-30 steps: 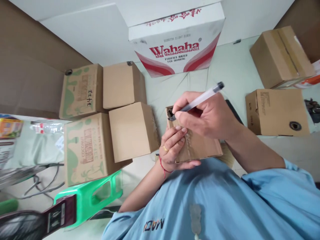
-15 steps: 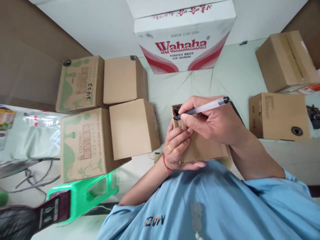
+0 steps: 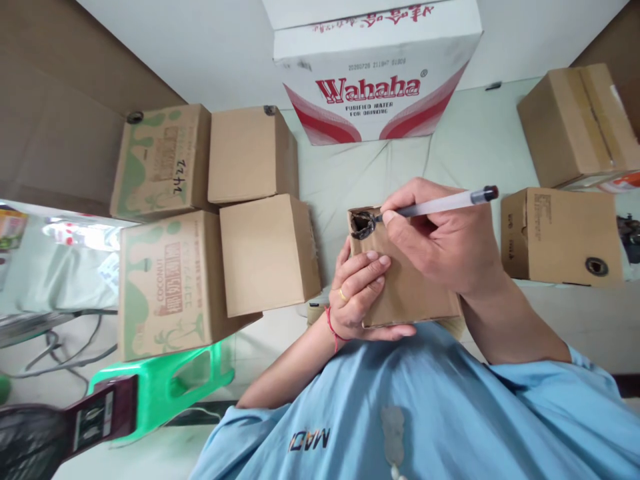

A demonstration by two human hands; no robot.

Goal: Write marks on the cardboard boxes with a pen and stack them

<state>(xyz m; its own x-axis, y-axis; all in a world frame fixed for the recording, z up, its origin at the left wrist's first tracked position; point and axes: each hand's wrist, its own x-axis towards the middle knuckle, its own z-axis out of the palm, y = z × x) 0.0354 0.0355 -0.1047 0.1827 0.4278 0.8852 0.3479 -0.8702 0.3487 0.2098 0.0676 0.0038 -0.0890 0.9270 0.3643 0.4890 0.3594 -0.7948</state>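
A brown cardboard box (image 3: 410, 293) is held against my body by my left hand (image 3: 357, 293), whose fingers lie over its left side while the thumb supports its lower edge. Near the box's upper left corner is a ragged hole (image 3: 362, 223) with black ink around its rim. My right hand (image 3: 435, 240) pinches a pen (image 3: 440, 203) with a clear barrel and dark end. The pen's tip is at the right edge of the blackened rim. Part of the box is hidden under my right hand.
Several cardboard boxes (image 3: 270, 260) stand together on the left, some printed with green coconut patterns. A white and red Wahaha carton (image 3: 375, 100) stands at the back. Two more boxes (image 3: 575, 233) are on the right. A green plastic stool (image 3: 165, 380) and a fan (image 3: 50, 433) are lower left.
My right hand has moved the pen rightward and slightly up, from the hole's lower left rim to its right side, uncovering the hole. My left hand keeps its hold on the box.
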